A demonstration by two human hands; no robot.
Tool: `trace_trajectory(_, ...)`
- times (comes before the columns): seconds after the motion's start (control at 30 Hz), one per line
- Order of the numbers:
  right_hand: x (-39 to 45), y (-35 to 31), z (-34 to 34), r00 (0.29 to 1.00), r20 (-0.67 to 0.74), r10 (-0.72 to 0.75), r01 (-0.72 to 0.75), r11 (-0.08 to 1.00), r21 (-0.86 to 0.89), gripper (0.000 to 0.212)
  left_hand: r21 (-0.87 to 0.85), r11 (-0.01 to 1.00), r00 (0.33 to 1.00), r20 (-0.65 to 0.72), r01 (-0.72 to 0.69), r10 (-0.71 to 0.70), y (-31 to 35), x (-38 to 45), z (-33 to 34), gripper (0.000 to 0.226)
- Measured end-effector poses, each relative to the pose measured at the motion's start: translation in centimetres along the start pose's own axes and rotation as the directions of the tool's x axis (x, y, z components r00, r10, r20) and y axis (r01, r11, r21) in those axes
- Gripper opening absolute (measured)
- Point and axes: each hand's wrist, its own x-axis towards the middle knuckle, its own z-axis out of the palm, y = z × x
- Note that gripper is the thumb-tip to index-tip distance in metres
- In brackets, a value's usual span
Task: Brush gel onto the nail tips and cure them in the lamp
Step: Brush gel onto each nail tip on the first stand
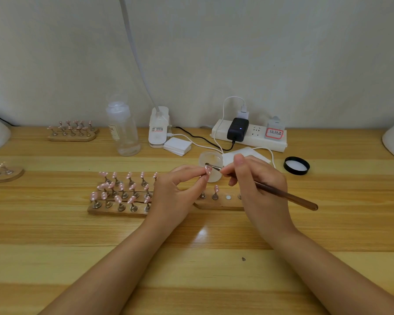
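1. the left hand (176,189) pinches a pink nail tip (208,171) with white dots between thumb and forefinger, lifted above the wooden stand (218,204).
2. the right hand (256,185) grips a brush (282,194) like a pen; its bristle end touches the held nail tip.
3. a small open jar (212,164) sits just behind the nail tip; its black lid (296,165) lies well to the right.
4. more pink tips stand on a wooden rack (118,211) left of the hands.
5. a clear bottle (123,130) and a power strip (250,138) stand near the wall.
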Motion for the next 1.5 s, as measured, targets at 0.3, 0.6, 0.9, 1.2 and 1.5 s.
trace_trajectory(0.3, -0.22, 0.0, -0.15, 0.998, -0.05, -0.035, 0.038, 0.998, 0.052, 0.04, -0.037, 0.998, 0.999, -0.002, 0.054, -0.054, 0.1, -0.04, 0.04, 0.026)
trace_trajectory(0.6, 0.28, 0.35, -0.15, 0.999, -0.027, -0.036, 0.036, 0.999, -0.018, 0.034, -0.077, 0.995, 0.998, 0.004, 0.066, -0.066, 0.24, -0.19, 0.07, 0.025)
trace_trajectory(0.9, -0.09, 0.14, -0.41, 0.999, -0.043, -0.005, 0.009, 0.996, 0.085, 0.043, -0.033, 0.997, 0.998, 0.006, 0.065, -0.065, 0.25, -0.22, -0.07, 0.025)
trace_trajectory(1.2, 0.29, 0.32, -0.34, 0.996, -0.002, -0.086, 0.086, 0.996, -0.039, 0.033, -0.006, 0.999, 0.999, 0.005, 0.054, -0.054, 0.14, -0.2, 0.05, 0.023)
trace_trajectory(1.5, -0.08, 0.41, -0.52, 0.993, -0.009, -0.12, 0.12, 0.993, -0.008, 0.041, 0.004, 0.998, 0.998, -0.015, 0.063, -0.063, 0.12, -0.18, 0.08, 0.024)
